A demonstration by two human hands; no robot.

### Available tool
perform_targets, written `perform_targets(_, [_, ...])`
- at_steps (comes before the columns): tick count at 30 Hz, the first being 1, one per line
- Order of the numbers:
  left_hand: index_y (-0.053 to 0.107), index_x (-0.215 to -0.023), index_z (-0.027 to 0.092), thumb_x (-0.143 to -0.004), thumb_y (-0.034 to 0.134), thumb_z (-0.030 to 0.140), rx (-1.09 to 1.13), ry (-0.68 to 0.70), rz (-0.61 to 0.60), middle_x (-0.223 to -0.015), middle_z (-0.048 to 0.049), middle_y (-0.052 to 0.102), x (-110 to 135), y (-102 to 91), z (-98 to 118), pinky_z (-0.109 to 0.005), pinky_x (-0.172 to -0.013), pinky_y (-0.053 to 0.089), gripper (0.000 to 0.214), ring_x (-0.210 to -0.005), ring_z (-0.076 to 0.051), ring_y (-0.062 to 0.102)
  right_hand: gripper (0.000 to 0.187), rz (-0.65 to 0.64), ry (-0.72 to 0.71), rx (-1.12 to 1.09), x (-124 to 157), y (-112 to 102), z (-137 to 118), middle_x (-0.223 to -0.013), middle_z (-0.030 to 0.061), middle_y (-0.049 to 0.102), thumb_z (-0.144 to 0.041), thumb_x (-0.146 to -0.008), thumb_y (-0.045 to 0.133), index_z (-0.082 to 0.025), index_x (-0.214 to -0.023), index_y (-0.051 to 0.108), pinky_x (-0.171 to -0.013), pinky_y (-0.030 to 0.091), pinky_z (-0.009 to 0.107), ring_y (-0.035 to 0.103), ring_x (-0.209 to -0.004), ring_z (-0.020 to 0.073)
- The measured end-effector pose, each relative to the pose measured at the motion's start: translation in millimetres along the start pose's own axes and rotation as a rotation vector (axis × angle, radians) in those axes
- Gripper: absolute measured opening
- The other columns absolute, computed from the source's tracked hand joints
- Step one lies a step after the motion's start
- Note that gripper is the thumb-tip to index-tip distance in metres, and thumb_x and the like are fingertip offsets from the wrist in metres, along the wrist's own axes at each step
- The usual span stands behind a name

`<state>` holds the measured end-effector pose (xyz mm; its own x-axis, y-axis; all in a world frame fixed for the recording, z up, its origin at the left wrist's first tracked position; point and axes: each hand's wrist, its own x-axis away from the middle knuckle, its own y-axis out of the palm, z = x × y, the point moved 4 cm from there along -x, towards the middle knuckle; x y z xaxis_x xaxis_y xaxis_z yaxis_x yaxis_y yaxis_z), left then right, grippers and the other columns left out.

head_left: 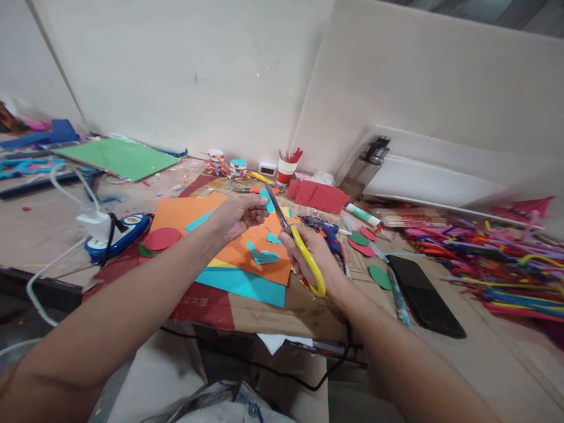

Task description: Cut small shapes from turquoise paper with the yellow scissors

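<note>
Between its fingertips my left hand (240, 217) pinches a small piece of light blue paper (267, 200). My right hand (311, 255) is closed round a pair of scissors with yellow handles (314, 270), blades pointing up beside the paper piece. Whether the blades touch the paper I cannot tell. Below both hands lie orange paper sheets (185, 211), with a light blue sheet (247, 285) sticking out under them. Light blue offcuts (263, 256) rest on the orange paper.
A blue glue gun (328, 229) lies right of my hands, with a black phone (425, 296) and pipe cleaners (493, 264) beyond. On the left are red paper circles (162, 239) and a blue power strip (118, 238). A paper cup (286, 170) stands behind.
</note>
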<state>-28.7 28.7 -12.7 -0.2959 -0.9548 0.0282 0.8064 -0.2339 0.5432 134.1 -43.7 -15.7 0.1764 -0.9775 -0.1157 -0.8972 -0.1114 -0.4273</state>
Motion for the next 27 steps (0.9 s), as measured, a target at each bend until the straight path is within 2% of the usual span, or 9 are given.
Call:
perform_targets(4, [0.065, -0.065, 0.013, -0.066, 0.075, 0.021, -0.094, 0.065, -0.048, -0.061, -0.0009, 0.064, 4, 6.2, -1, -0.020, -0.057, 0.042, 0.013, -0.057, -0.007, 0.057, 0.037, 0.058, 0.054, -0.187, -7, -4, 1, -0.052, -0.0080, 0.044, -0.056, -0.078, 0.061, -0.022, -0.089, 0.052, -0.032, 0.031, 0.018, 0.040, -0.035, 0.0071])
perform_targets(10, [0.065, -0.064, 0.013, -0.065, 0.076, 0.023, -0.140, 0.110, -0.052, -0.063, 0.0003, 0.061, 12, 21.0, -9, -0.020, -0.059, 0.039, 0.015, -0.061, -0.007, 0.057, 0.050, 0.130, -0.081, -0.366, -13, -6, -11, -0.069, -0.0071, 0.051, -0.052, -0.071, 0.071, -0.025, -0.107, 0.047, -0.043, 0.040, 0.020, 0.045, -0.046, 0.0064])
perform_targets(14, [0.065, -0.064, 0.013, -0.062, 0.077, 0.021, -0.130, 0.072, -0.040, -0.063, 0.0011, 0.059, 14, 24.3, -16, -0.021, -0.060, 0.039, 0.015, -0.061, -0.007, 0.055, 0.053, 0.190, -0.159, -0.389, -12, -7, -13, -0.080, -0.0048, 0.053, -0.049, -0.069, 0.073, -0.027, -0.108, 0.046, -0.049, 0.042, 0.021, 0.045, -0.052, 0.0059])
perform_targets(21, [0.062, -0.064, 0.013, -0.065, 0.074, 0.018, -0.135, 0.025, -0.134, -0.061, 0.0007, 0.058, 12, 25.0, -24, -0.023, -0.062, 0.043, 0.013, -0.058, -0.008, 0.055, 0.049, 0.218, -0.186, -0.375, -13, -12, -11, -0.078, -0.0051, 0.053, -0.040, -0.069, 0.074, -0.024, -0.107, 0.048, -0.048, 0.038, 0.022, 0.043, -0.051, 0.0058])
perform_targets(27, [0.067, -0.071, 0.014, -0.065, 0.072, 0.017, -0.387, 0.045, -0.143, -0.062, -0.0013, 0.062, 16, 23.5, -15, -0.023, -0.057, 0.044, 0.009, -0.056, -0.010, 0.056, 0.048, 0.135, -0.155, -0.244, -16, -12, -10, -0.071, -0.0042, 0.053, -0.034, -0.067, 0.075, -0.020, -0.106, 0.052, -0.058, 0.041, 0.024, 0.050, -0.064, 0.0107])
